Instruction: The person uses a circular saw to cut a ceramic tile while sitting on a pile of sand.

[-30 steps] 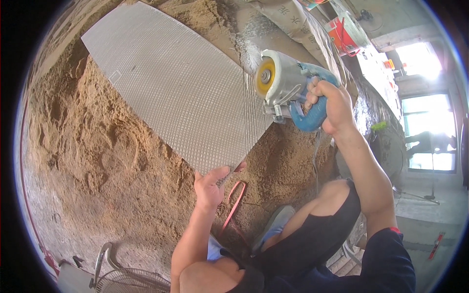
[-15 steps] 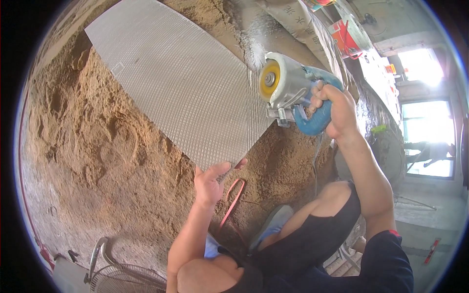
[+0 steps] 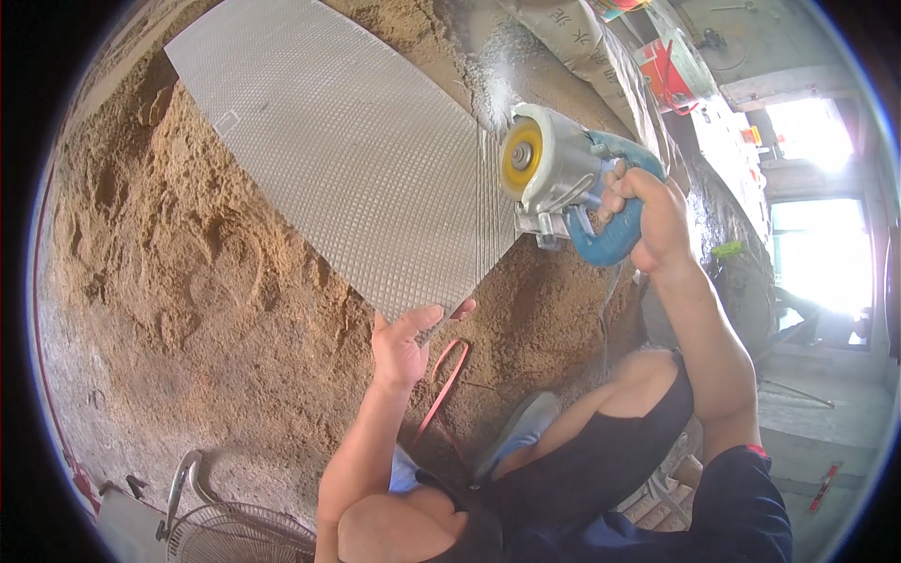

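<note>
A large grey tile [image 3: 347, 159] with a gridded back lies flat on a heap of sand [image 3: 178, 310]. My left hand [image 3: 405, 342] holds the tile's near corner, thumb on top and fingers under the edge. My right hand [image 3: 648, 220] grips the blue handle of a power cutter [image 3: 563, 178] with a grey guard and a yellow disc. The cutter's disc sits at the tile's right edge, on a narrow strip of finer ribbing.
A red strap [image 3: 441, 385] lies on the sand by my grey shoe [image 3: 521, 427]. A fan's wire guard [image 3: 235, 530] stands at the lower left. Grey sacks [image 3: 563, 38] and a red container [image 3: 662, 70] sit at the upper right, with a bright doorway beyond.
The cutter has shifted slightly down along the tile's right edge. My left hand stays on the near corner. The view has drifted a little.
</note>
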The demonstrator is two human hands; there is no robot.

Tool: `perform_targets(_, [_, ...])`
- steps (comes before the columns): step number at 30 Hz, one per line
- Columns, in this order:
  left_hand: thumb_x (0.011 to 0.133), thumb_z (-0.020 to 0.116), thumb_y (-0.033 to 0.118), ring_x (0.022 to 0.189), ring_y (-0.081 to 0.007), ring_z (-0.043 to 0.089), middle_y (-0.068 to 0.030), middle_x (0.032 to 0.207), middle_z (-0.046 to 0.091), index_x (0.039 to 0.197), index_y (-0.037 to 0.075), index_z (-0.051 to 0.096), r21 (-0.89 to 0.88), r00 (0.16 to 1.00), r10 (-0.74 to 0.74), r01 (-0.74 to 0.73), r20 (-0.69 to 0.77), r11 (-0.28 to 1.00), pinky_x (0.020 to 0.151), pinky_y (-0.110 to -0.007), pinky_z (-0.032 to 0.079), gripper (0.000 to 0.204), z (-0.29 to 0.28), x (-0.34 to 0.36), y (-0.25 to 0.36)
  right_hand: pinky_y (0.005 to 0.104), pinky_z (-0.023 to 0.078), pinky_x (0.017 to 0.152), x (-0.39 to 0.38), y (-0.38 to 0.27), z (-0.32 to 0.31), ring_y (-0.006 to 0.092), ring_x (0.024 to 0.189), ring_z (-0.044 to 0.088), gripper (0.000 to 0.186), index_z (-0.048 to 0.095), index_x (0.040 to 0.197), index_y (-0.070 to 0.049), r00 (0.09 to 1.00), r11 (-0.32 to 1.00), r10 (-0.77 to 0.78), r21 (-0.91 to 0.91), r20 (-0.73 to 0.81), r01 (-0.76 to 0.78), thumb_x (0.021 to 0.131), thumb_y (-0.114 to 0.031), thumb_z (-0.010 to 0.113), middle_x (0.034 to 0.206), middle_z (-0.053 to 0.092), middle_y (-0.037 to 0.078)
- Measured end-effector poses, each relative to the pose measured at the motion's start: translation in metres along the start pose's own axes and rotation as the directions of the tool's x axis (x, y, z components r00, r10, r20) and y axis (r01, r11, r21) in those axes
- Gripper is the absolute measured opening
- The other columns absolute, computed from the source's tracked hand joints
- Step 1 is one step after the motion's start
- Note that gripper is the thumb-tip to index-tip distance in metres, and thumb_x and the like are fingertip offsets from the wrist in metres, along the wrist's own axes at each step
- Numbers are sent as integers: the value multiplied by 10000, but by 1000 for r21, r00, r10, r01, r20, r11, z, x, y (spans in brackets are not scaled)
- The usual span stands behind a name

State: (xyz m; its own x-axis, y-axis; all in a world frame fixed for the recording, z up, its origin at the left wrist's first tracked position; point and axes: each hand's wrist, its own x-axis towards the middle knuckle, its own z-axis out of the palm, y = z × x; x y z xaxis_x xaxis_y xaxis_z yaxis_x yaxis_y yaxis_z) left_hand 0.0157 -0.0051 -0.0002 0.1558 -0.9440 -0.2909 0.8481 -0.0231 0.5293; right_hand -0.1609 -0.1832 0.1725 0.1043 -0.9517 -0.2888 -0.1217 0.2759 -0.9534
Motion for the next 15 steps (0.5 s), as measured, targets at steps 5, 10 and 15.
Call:
perform_targets(5, [739,527,44,878,-367,699,-234,1027,675,1154,-127,561,-6,999,31,-30,37,1000,775,-444,573,450,-2,1,0,301,459,568,-3,0,0,123,609,506,212,593,1012,49,1000,1000,10,13,9,-10,822,-36,553,737,529,40])
perform_targets(10, [734,534,57,870,-362,699,-232,1023,676,1153,-126,561,-13,999,25,-25,28,1000,768,-439,572,458,-2,1,-1,299,459,571,-8,-2,1,121,612,505,240,590,1041,52,1000,1000,15,20,13,-15,818,-26,545,747,529,39])
perform_targets(15, [734,535,51,869,-359,700,-230,1014,676,1151,-125,563,-26,999,24,-23,30,999,766,-443,573,453,-3,1,-1,299,457,574,-10,0,-2,123,613,508,254,591,1041,52,999,999,25,19,26,-26,803,-15,533,744,526,40])
